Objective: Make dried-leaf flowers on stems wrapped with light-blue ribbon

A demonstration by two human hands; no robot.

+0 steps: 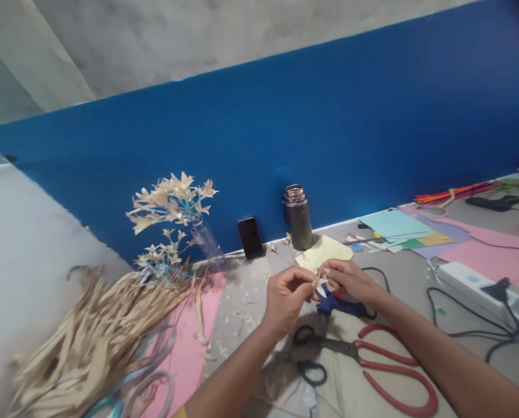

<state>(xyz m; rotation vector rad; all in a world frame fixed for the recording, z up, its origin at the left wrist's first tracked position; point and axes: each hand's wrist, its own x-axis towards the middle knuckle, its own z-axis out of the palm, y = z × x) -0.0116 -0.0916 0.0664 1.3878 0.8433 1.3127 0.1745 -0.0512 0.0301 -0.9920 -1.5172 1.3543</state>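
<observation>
— Tan dried strips (94,331) heap the bench's (410,284) near left corner. Anything made?
— Pale flowers (175,194), apparently finished, towards its far left corner.
— The hands?
— Wrists angled inward, left hand (285,296) and right hand (349,278) pinch one pale petal piece (321,288), seemingly unfinished, short of the far edge.

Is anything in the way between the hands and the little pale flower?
No, nothing that I can see. The left hand and right hand are right at the little pale flower. The yellow paper is behind them and the blue tool is underneath, not between.
</observation>
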